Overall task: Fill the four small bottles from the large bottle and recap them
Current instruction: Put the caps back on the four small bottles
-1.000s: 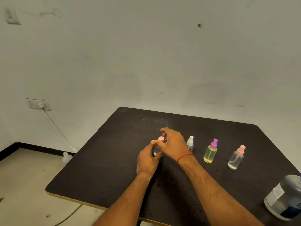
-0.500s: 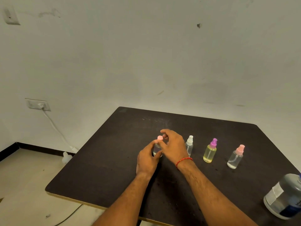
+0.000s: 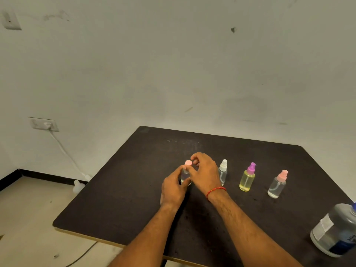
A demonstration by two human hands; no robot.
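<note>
1. Dark table [image 3: 134,199] is carrying everything; large bottle [image 3: 335,230] is standing at the near right, partly out of frame.
2. Left hand [image 3: 173,187] is gripping the leftmost small bottle [image 3: 185,175], which is standing upright on the table.
3. Right hand [image 3: 204,174] is pinching its pink cap [image 3: 188,162]. Loosening or tightening: cannot tell. Advice: keeping the base planted and the cap square to the neck, twisting with the fingertips only.
4. White-capped bottle [image 3: 223,170], purple-capped yellow bottle [image 3: 247,180] and pink-capped clear bottle [image 3: 277,185] are standing capped in a row to the right.
5. Pale wall [image 3: 173,64] is closing the background.
</note>
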